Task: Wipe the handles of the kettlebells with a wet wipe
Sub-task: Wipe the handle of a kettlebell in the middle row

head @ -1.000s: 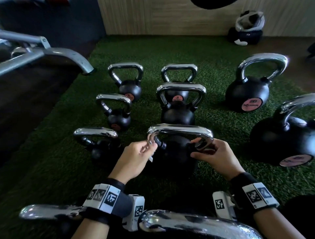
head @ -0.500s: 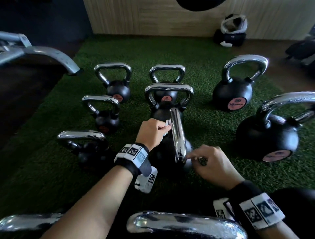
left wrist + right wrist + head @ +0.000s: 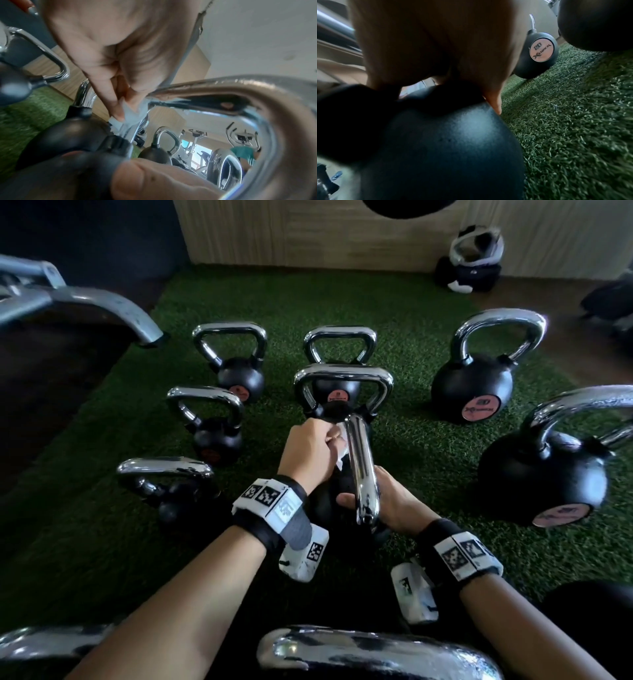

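In the head view a black kettlebell stands on green turf with its chrome handle [image 3: 361, 470] turned end-on to me. My left hand [image 3: 325, 445] pinches a white wet wipe [image 3: 340, 448] against the far leg of that handle. The left wrist view shows the fingers pressing the wipe [image 3: 130, 115] onto the chrome just above the black ball [image 3: 68, 136]. My right hand [image 3: 394, 503] grips the near end of the handle, with its thumb on the left side. In the right wrist view its palm lies over the ball [image 3: 453, 142], and its fingertips are mostly hidden.
Several other kettlebells surround this one: small ones at the left [image 3: 215, 440], one just behind [image 3: 337, 392] and big ones at the right [image 3: 472, 385]. A chrome handle [image 3: 376, 652] lies close below my arms. A grey machine frame [image 3: 102, 302] juts in at the upper left.
The kettlebell has turned from side-on to end-on. My left hand moved with the wipe from the left leg to the far end. My right hand shifted to the near end and closed round it.
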Available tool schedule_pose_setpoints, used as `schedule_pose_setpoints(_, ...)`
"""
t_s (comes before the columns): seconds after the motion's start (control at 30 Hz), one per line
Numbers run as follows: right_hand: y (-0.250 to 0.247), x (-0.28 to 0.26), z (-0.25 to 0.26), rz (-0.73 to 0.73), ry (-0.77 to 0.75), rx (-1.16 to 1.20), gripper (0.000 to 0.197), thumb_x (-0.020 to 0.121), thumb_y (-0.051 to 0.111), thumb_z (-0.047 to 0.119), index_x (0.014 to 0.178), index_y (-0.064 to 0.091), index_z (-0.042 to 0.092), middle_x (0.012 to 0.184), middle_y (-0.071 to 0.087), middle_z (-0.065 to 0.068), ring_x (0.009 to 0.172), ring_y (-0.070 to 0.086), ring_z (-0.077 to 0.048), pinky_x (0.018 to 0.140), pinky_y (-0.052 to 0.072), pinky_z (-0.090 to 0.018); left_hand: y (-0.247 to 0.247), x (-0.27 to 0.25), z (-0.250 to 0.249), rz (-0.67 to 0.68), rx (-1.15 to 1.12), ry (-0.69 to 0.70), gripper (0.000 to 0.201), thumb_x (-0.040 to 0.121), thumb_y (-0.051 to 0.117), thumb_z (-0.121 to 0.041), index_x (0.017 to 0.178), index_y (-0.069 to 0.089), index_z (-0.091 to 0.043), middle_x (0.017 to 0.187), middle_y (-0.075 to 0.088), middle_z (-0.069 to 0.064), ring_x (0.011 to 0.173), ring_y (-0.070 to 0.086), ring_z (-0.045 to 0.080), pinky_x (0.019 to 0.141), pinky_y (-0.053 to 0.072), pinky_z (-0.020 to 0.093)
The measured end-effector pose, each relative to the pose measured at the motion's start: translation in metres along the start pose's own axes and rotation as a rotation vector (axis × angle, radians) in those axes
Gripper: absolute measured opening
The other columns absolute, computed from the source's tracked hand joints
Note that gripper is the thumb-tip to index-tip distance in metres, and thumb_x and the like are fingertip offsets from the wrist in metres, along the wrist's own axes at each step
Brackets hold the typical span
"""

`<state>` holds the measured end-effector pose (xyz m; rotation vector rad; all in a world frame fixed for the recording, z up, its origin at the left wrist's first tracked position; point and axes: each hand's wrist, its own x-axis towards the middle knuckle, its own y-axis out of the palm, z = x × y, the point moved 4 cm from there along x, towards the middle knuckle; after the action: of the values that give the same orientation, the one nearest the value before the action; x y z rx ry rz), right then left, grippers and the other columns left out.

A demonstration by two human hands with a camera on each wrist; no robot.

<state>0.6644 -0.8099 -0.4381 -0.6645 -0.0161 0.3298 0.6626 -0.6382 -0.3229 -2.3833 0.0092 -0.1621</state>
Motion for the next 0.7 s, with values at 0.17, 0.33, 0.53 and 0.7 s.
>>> schedule_pose_setpoints(0.17, -0.005, -0.008, 0.01, 0.008, 0.011, 0.031, 0.071, 0.055, 0.074, 0.087, 0.104, 0.042, 0.046, 0.103, 0.041, 0.022, 0.091, 0.043, 0.003, 0.09, 0.042, -0.029, 0.006, -0.001, 0.007, 0.096, 0.017, -0.009, 0.029, 0.088, 0.062, -0.024, 0.073, 0.064, 0.001, 0.066, 0.065, 0.014, 0.064, 0.061, 0.03, 0.061, 0.043, 0.037)
schedule_pose_setpoints(0.33, -0.004, -0.007, 0.009, -0.001, 0.004, 0.073, 0.093, 0.059, 0.077, 0.082, 0.131, 0.055, 0.028, 0.129, 0.057, 0.001, 0.12, 0.058, -0.019, 0.107, 0.049, -0.044, -0.013, -0.004, -0.003, 0.007, -0.063, 0.054, 0.033, 0.098, 0.068, -0.025, 0.068, 0.066, -0.011, 0.053, 0.056, -0.008, 0.053, 0.051, 0.005, 0.05, 0.034, 0.022)
schedule_pose_setpoints(0.53, -0.005, -0.008, 0.01, -0.011, 0.015, 0.084, 0.107, 0.054, 0.075, 0.088, 0.143, 0.05, 0.033, 0.137, 0.056, 0.008, 0.127, 0.056, -0.012, 0.109, 0.049, -0.044, -0.021, -0.011, -0.008, -0.049, -0.154, 0.075, 0.016, 0.099, 0.068, -0.021, 0.101, 0.083, -0.025, 0.083, 0.077, -0.015, 0.069, 0.061, -0.009, 0.064, 0.051, 0.025)
schedule_pose_setpoints(0.7, -0.001, -0.003, 0.001, 0.002, 0.01, 0.108, 0.102, 0.057, 0.079, 0.084, 0.143, 0.049, 0.035, 0.137, 0.057, 0.011, 0.128, 0.057, -0.011, 0.108, 0.05, -0.045, -0.029, -0.04, -0.02, -0.114, -0.163, 0.25, 0.026, 0.094, 0.073, -0.012, 0.117, 0.078, -0.022, 0.114, 0.076, -0.013, 0.101, 0.06, -0.018, 0.084, 0.048, 0.0)
